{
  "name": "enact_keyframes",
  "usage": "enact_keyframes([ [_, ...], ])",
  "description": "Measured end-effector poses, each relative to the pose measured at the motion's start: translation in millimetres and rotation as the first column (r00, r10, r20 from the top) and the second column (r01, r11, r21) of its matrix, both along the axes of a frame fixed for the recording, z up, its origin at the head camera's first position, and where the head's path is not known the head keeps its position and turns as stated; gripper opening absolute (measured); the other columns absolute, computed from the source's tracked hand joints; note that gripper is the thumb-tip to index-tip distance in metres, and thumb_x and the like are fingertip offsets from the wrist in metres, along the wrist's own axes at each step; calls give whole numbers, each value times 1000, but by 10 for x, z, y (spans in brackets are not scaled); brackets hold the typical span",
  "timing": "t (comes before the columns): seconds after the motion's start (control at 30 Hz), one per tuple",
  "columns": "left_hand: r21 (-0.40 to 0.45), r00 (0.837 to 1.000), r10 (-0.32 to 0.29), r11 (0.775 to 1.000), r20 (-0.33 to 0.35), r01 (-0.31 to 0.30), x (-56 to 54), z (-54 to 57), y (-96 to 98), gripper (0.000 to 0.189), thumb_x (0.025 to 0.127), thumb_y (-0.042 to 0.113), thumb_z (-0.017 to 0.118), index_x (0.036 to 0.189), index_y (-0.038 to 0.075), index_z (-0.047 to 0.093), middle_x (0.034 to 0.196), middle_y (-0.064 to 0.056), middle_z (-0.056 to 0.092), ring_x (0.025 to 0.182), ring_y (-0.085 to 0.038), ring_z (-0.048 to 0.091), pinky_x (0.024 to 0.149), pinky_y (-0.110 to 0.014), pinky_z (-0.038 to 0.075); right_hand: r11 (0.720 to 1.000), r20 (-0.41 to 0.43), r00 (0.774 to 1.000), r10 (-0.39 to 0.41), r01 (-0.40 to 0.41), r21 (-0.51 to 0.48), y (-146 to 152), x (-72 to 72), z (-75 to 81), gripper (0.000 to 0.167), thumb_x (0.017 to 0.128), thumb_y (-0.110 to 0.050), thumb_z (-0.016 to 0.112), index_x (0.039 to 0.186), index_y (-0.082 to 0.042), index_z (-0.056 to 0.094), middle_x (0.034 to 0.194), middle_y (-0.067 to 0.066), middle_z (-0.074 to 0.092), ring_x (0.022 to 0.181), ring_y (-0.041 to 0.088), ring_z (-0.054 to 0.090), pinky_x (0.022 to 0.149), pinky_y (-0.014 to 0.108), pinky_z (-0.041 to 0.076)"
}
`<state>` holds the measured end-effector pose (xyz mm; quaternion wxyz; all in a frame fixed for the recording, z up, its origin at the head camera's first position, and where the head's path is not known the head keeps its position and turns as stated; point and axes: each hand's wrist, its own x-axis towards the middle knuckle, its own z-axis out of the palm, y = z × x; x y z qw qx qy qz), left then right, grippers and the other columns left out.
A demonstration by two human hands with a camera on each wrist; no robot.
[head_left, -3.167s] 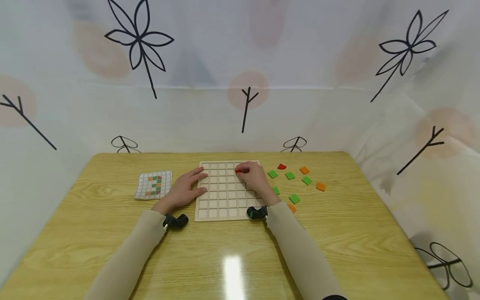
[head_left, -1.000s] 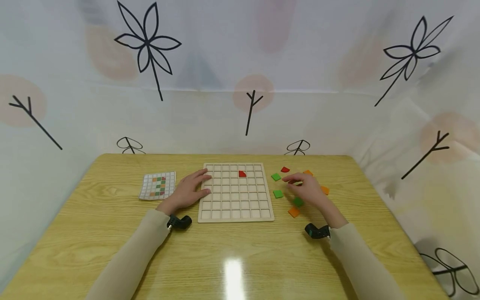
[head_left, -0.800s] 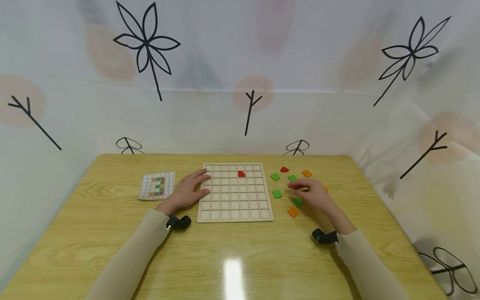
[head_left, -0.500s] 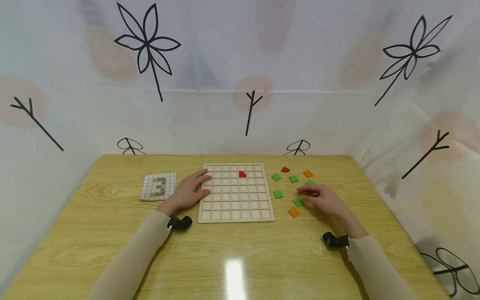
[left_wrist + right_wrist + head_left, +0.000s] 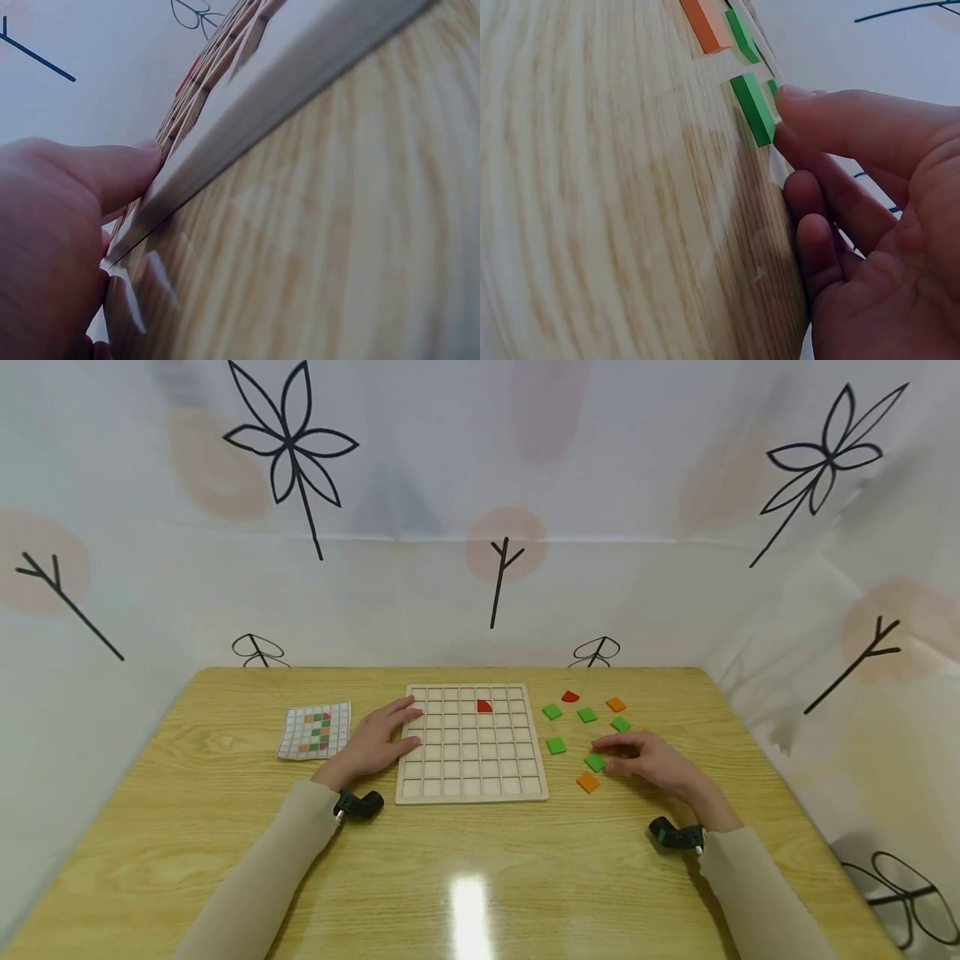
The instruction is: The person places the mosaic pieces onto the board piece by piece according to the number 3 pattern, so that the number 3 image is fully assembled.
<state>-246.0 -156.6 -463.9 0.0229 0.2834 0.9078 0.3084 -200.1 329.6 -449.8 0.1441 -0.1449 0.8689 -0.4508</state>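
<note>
My left hand [image 5: 372, 743] rests with straight, spread fingers on the left edge of a wooden grid board [image 5: 450, 802]. In the left wrist view, the thumb [image 5: 127, 169] lies over the board's raised rim. A red quarter-round tile [image 5: 484, 706] sits in a cell of the second row from the top. Right of the board, my right hand [image 5: 660, 764] is beside a green square tile [image 5: 595, 762], thumb tip at its right corner and loosely bent fingers around its far side. The right wrist view shows the green tile [image 5: 752, 109] flat on the table, not pinched.
Several more green tiles [image 5: 556, 745], orange tiles [image 5: 587, 782] and another red quarter-round tile [image 5: 571, 697] are scattered right of the board. A pattern card [image 5: 292, 739] with a coloured grid lies left of it. A patterned cloth [image 5: 420, 602] stands behind the table [image 5: 390, 877].
My right hand left the red quarter-round tile in a board cell, then moved right over the loose tiles and back toward me, to the near green tile. The left hand stayed on the board's edge.
</note>
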Motion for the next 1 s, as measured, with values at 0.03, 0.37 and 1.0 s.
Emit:
enact_keyframes([
  [0.03,0,1000,0,1000,-1,0,0,-2,-5,54,101,30,61,148,6,48,161,-14,28,145,-40,25,115,-63,16,1000,-2,1000,-1,1,3,-4,-3,3,40,92,-16,74,129,-3,66,129,15,64,109,23,57,82,26,50],
  [0.37,-3,1000,-1,1000,-22,1,-1,-59,-26,54,101,31,61,147,7,49,160,-14,29,146,-40,25,113,-65,18,999,30,999,24,-24,-27,-14,9,-51,43,88,-16,77,130,-8,68,131,11,64,118,22,56,90,21,48],
  [1.0,0,999,6,1000,-33,-6,-14,-52,-11,54,100,31,61,148,8,49,161,-14,29,146,-39,26,113,-65,18,996,-55,998,-5,9,84,-112,-3,61,36,87,-8,77,122,-4,71,123,15,67,106,27,61,79,23,53],
])
